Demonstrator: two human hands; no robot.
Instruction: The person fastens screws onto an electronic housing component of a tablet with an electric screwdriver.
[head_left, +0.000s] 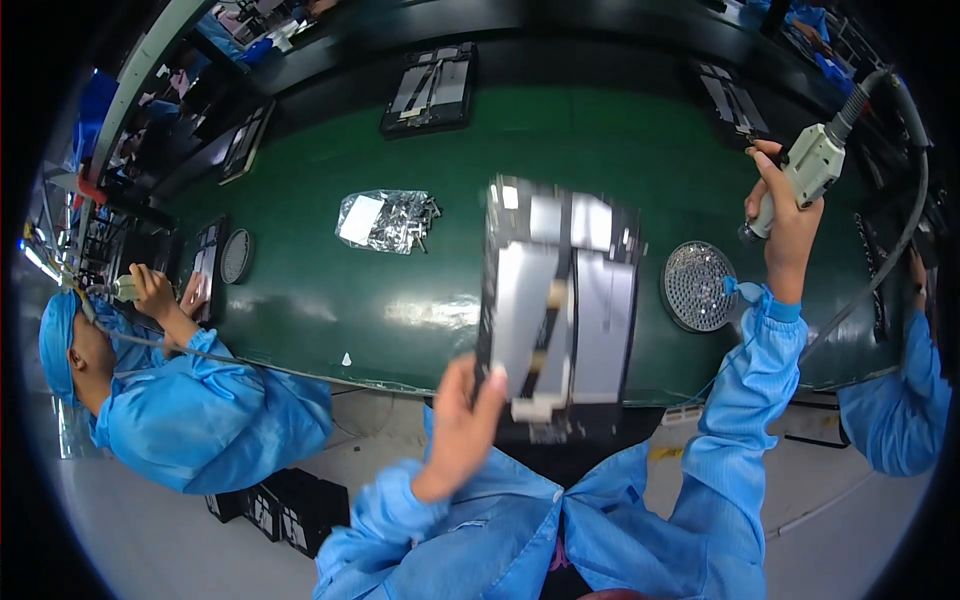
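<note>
My left hand [462, 420] is closed on the lower left edge of an opened tablet-like device [603, 325], thumb on its face. The device is black-framed, with silver-grey panels and a dark strip down its middle. It is tilted toward me over the table's near edge, slightly blurred. Raised at the right, my right hand [790, 225] wraps round a pale electric screwdriver [818, 165]. The screwdriver's nose points down and left, apart from the device. Below it lies a round dish [698, 287] with a grid of small holes or screws; a blue tie sits at its rim.
A clear bag of small metal parts [385, 222] lies on the green table [330, 300]. Similar devices stand at the far side [432, 90] and far right [732, 100]. A co-worker in blue [200, 400] works at the left. A cable [912, 215] hangs at the right.
</note>
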